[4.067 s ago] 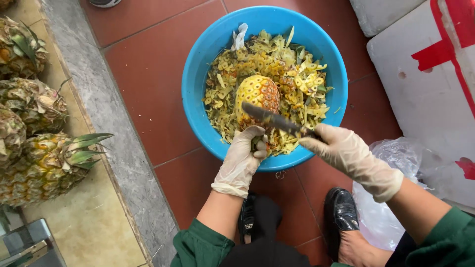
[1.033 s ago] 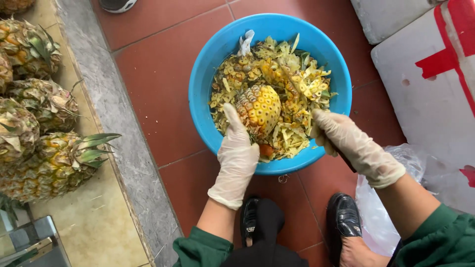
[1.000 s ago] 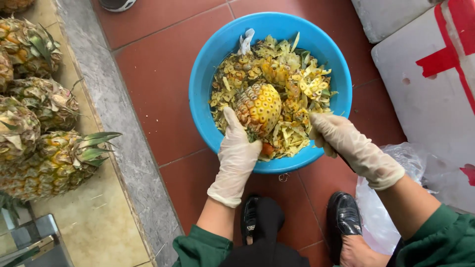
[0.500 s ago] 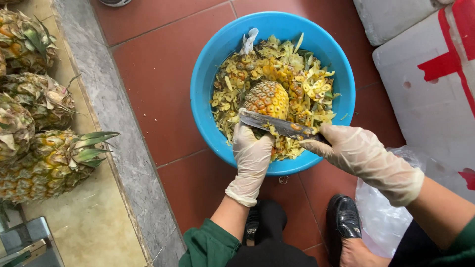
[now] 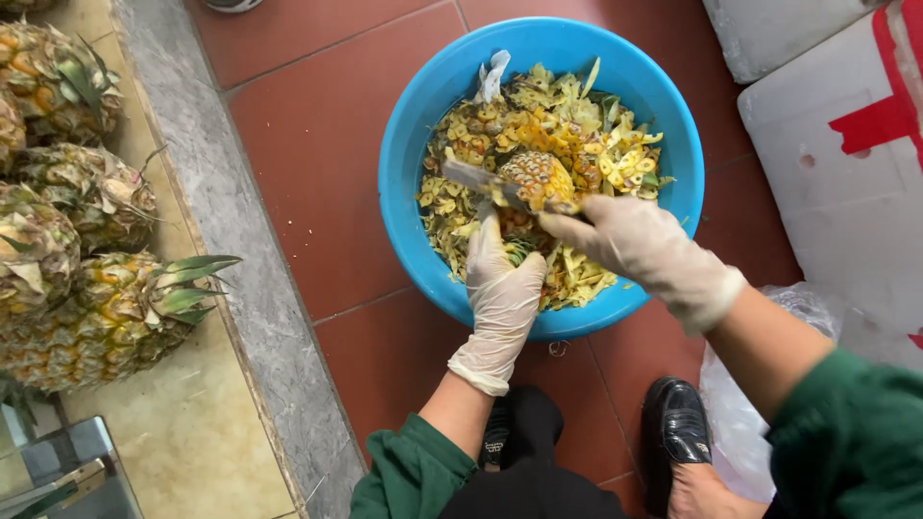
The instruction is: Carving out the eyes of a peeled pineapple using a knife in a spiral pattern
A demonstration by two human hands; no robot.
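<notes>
- Presently, the step in hand appears to be trimming a pineapple [image 5: 535,180] held over the blue basin [image 5: 409,144] of peelings.
- Left hand [image 5: 502,288]: gloved, its grip clamped on the stem end of the pineapple, at 6 o'clock of the fruit.
- Right hand [image 5: 639,248]: gloved, its grip closed on the handle of a knife [image 5: 481,181]; the blade lies across the fruit, its tip pointing toward 9 o'clock.
- The pineapple sits near the basin's centre, above the scraps.
- Whole pineapples [image 5: 96,317] lie on the ledge at 9 o'clock, well apart.
- Judgement: the next cut calls for a firm hold and fingers kept clear of the blade.
</notes>
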